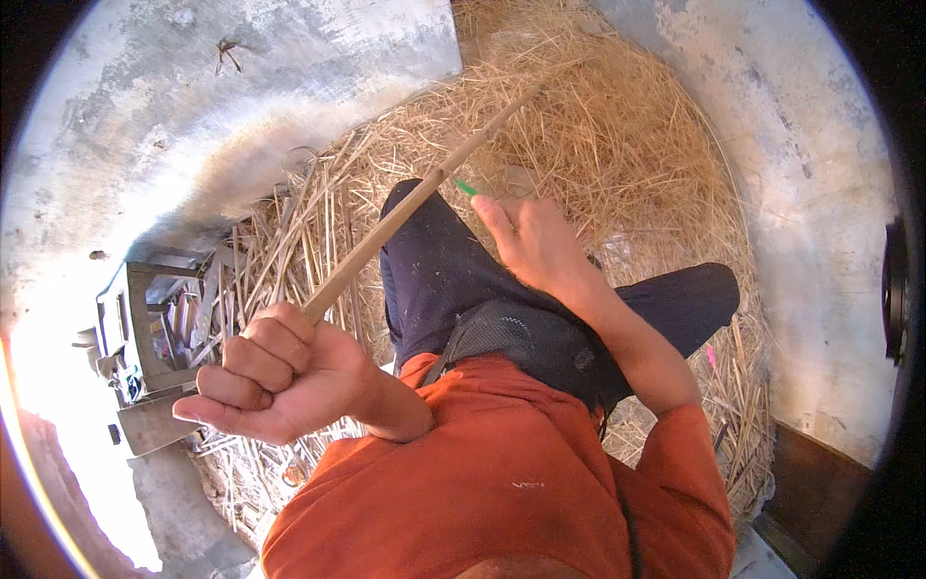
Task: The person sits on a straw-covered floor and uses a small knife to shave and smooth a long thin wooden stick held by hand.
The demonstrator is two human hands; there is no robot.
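My left hand (285,372) is closed in a fist around the near end of a long, pale brown cane stalk (386,232). The stalk slants up and to the right, past my bent knee and over the straw. A joint shows about halfway along it. Just right of the stalk, my right hand (540,246) is closed with the thumb stretched along a small bright green thing (466,187). Only its tip sticks out; my fingers hide the rest, so its kind cannot be made out. The green tip is near the stalk, with a small gap between them.
Loose dry straw (617,135) covers the floor ahead. Split stalks (289,256) lie in a heap at the left, beside a box-like frame (154,333) with small items inside. Worn grey walls (801,193) stand on both sides. My dark-trousered legs (453,251) are folded beneath my arms.
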